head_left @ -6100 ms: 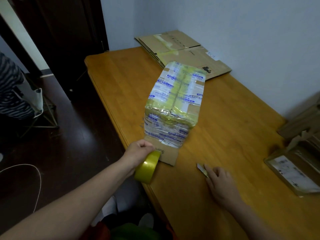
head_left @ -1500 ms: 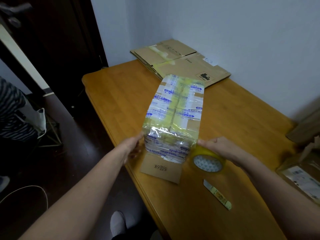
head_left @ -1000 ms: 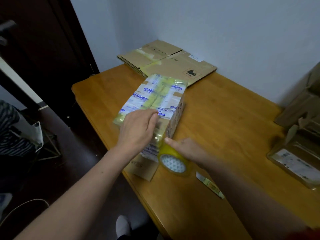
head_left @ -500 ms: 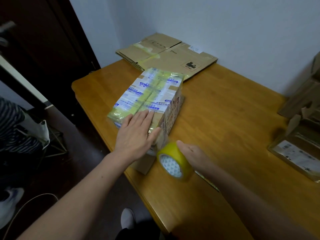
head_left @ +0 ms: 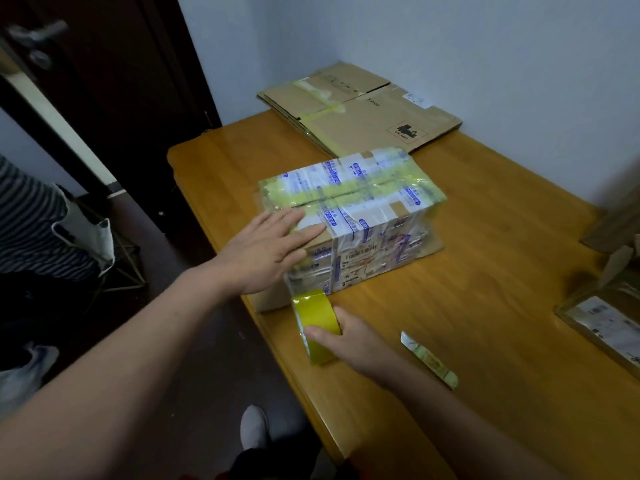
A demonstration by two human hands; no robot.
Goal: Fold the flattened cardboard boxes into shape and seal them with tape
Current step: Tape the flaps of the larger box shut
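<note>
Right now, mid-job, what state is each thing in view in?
Taped box, folded into shape, top seam taped, lying on the table.
Left hand, flat, pressing on the box top.
Tape roll, upright on edge by the box's near corner.
Right hand, grips the tape roll.
Flattened boxes, unfolded, stacked at the table's far corner.
Small strip, lying loose on the table.

Wooden table (head_left: 485, 306), white wall (head_left: 450, 46), dark door (head_left: 114, 64)
</note>
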